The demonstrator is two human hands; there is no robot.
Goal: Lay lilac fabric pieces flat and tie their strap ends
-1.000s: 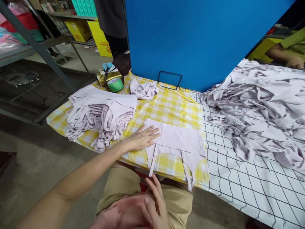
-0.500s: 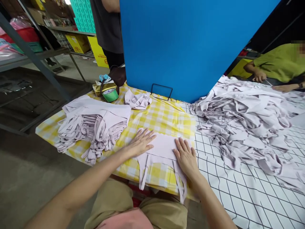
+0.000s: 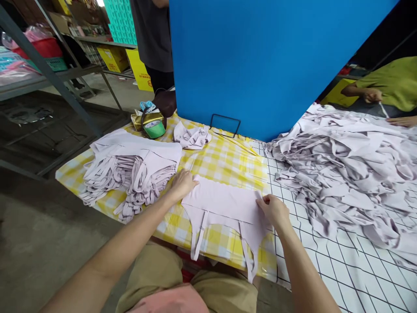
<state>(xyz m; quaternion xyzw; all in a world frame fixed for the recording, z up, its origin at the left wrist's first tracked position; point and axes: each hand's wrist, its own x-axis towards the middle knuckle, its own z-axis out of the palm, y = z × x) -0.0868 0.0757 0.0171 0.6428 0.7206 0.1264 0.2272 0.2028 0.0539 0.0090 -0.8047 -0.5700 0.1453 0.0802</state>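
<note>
A pale lilac strappy top (image 3: 224, 202) lies spread on the yellow checked tablecloth (image 3: 224, 163), its straps hanging toward me over the table's front edge. My left hand (image 3: 184, 184) is closed on the top's far left corner. On the other side, my right hand (image 3: 273, 211) pinches its right edge between thumb and fingers. To the left of my left hand sits a neat stack of matching tops (image 3: 137, 152), with their straps bunched at the near side.
A large heap of lilac garments (image 3: 352, 169) covers the white grid cloth (image 3: 312, 265) at right. A blue panel (image 3: 260, 65) stands behind. Green tape (image 3: 154, 129) and a crumpled lilac piece (image 3: 192, 135) lie at the back. Co-workers stand behind and sit at far right.
Both hands were lying flat on the top with fingers spread. Now they have moved outward to its sides and closed on its edges.
</note>
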